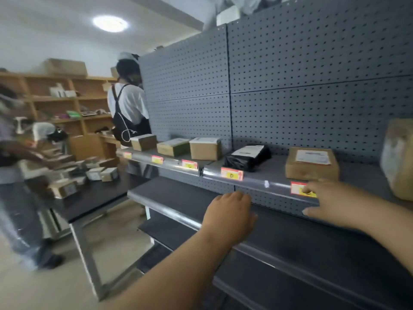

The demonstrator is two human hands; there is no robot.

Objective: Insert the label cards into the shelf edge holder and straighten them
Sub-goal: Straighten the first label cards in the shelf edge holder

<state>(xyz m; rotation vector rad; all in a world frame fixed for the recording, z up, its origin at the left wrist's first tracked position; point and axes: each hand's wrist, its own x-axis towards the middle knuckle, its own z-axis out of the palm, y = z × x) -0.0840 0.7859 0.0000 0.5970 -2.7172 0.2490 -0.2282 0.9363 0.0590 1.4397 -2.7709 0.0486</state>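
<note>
Grey pegboard backs the shelving. Right hand (pixel 330 201) presses fingertips on the nearest label card (pixel 299 189) in the clear shelf edge holder (pixel 257 180), apparently nudging, not pinching. Thin, light, bendy card: push its edges. Left hand (pixel 229 211) rests open on the lower shelf (pixel 169 198).

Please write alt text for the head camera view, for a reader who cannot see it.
A person's right hand touches a red and yellow label card in the clear shelf edge holder of a grey shelf, while the left hand rests on the shelf below. Four more cards sit along the holder, under small parcels.
</note>
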